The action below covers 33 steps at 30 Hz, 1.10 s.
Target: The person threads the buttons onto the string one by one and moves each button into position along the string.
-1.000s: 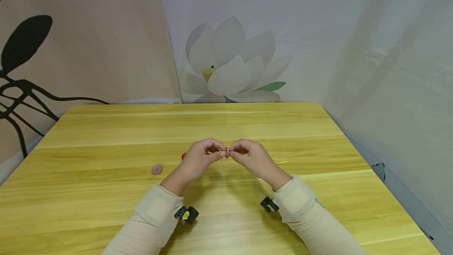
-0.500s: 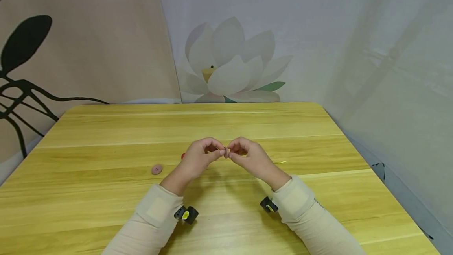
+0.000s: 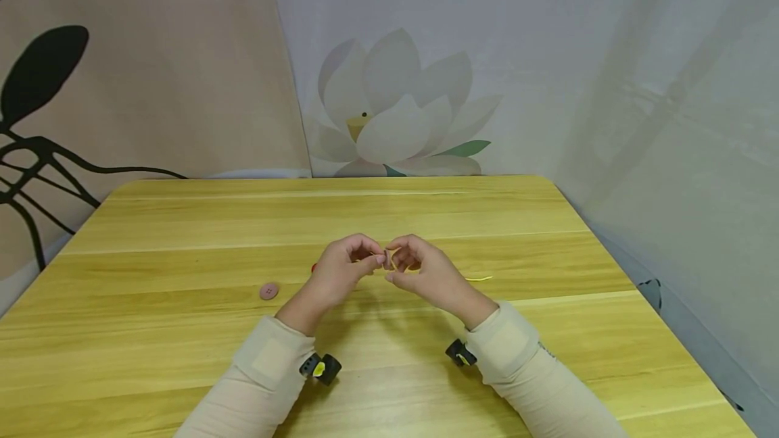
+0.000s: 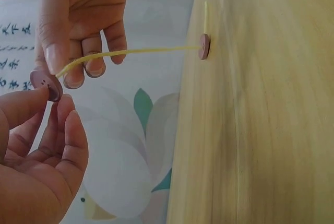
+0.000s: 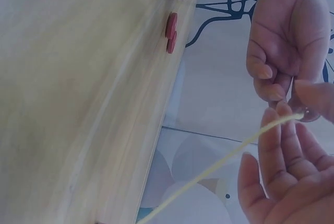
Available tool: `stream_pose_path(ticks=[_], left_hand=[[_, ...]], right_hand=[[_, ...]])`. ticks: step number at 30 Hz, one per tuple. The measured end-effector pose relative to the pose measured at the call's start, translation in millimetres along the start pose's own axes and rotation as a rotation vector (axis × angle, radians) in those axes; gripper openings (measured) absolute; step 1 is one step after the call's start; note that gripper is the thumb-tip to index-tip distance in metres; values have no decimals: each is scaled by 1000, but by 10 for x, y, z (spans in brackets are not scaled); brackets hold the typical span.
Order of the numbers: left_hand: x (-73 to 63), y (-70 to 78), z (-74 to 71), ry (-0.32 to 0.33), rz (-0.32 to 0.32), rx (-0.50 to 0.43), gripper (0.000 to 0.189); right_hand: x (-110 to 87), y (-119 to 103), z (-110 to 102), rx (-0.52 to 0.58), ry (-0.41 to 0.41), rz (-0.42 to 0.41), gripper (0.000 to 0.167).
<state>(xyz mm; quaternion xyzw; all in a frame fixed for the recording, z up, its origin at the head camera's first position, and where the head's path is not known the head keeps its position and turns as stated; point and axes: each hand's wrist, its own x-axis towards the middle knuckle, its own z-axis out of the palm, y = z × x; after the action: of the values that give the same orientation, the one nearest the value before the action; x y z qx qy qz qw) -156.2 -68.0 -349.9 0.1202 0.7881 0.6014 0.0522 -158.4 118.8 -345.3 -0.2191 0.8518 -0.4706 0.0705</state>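
Between the thumb and fingers of my left hand [image 3: 341,269] is a mauve button [image 4: 44,84] with small holes, held on edge above the table. Yellow cord [image 4: 130,51] leads from this button to another mauve button [image 4: 204,46] at the table, where a short tail of cord sticks out beyond it. My right hand [image 3: 426,272] is close at the right side of the held button, its thumb and index finger spread apart around the cord. In the right wrist view the right fingers [image 5: 287,156] overlap the cord close to the button.
On the wooden table [image 3: 389,370], a mauve button [image 3: 268,291] lies to the left. Two red buttons [image 5: 171,25] lie behind the left hand, mostly hidden in the head view. A yellow cord end [image 3: 479,279] shows past the right wrist. A printed curtain [image 3: 402,100] hangs behind.
The right thumb and index finger, earlier pinched together at the button, have parted and spread. Both hands have shifted very slightly left, and the left keeps its pinch on the button.
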Motion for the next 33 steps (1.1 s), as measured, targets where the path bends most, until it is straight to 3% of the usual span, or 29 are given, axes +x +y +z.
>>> stream_pose_path(ticks=[12, 33], left_hand=[[16, -35, -1, -21, -15, -1, 6], [7, -29, -4, -23, -9, 1, 5]], right_hand=[[20, -50, 17, -15, 15, -4, 40], [20, -9, 13, -38, 16, 9, 29]])
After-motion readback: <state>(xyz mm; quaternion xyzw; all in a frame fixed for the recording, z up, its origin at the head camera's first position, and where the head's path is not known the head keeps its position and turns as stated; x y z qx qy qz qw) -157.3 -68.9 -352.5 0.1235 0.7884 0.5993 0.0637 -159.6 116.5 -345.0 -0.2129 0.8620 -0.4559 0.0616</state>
